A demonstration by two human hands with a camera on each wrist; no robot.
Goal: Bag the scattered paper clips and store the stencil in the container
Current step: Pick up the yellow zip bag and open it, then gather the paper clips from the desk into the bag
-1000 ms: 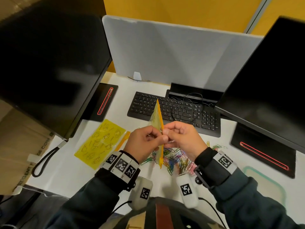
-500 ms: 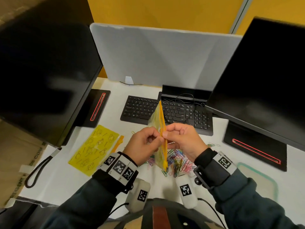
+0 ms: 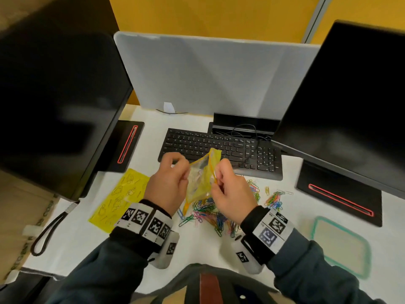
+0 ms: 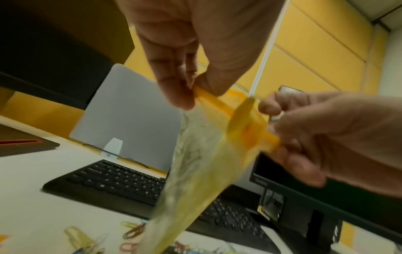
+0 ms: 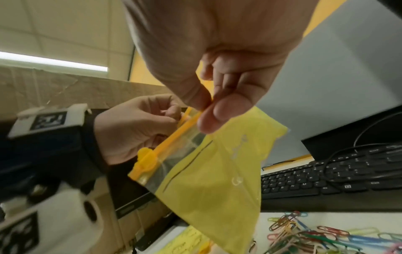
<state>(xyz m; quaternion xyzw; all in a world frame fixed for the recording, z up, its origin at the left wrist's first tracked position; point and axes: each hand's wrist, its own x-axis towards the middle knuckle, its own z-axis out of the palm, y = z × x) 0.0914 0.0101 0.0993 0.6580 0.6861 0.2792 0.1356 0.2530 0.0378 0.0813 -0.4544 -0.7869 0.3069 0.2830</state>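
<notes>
At the far left of the white desk (image 3: pixel 72 233) a large black monitor (image 3: pixel 54 106) leans over its flat black base with a red stripe (image 3: pixel 127 145), and a black looped strap (image 3: pixel 47 233) hangs at the desk's edge. Just right of the base, the flat yellow plastic stencil with drawn outlines (image 3: pixel 119 199) lies on the desk, partly hidden by the left wrist. The left hand (image 3: pixel 167 183) is raised above the desk, thumb and fingers curled, pinching one lip of the small yellow zip bag with an orange slider track (image 3: pixel 202 176). The bag hangs between the two hands with its mouth pulled apart; its lower end points down toward the pile of multicoloured paper clips (image 3: pixel 210 213) scattered on the desk beneath and to the right. The right hand (image 3: pixel 232 191) pinches the opposite lip of the bag's orange track between thumb and forefinger, as the right wrist view shows closely, with the orange slider (image 5: pixel 146 159) sitting at the near end of the track. Behind the hands lies a black keyboard (image 3: pixel 219 150) in front of a grey partition panel (image 3: pixel 208 75). Further right stands a second black monitor (image 3: pixel 350 95) on a red-striped base. At the near right edge sits a clear rectangular container with a green rim (image 3: pixel 341 244), well apart from the stencil.
</notes>
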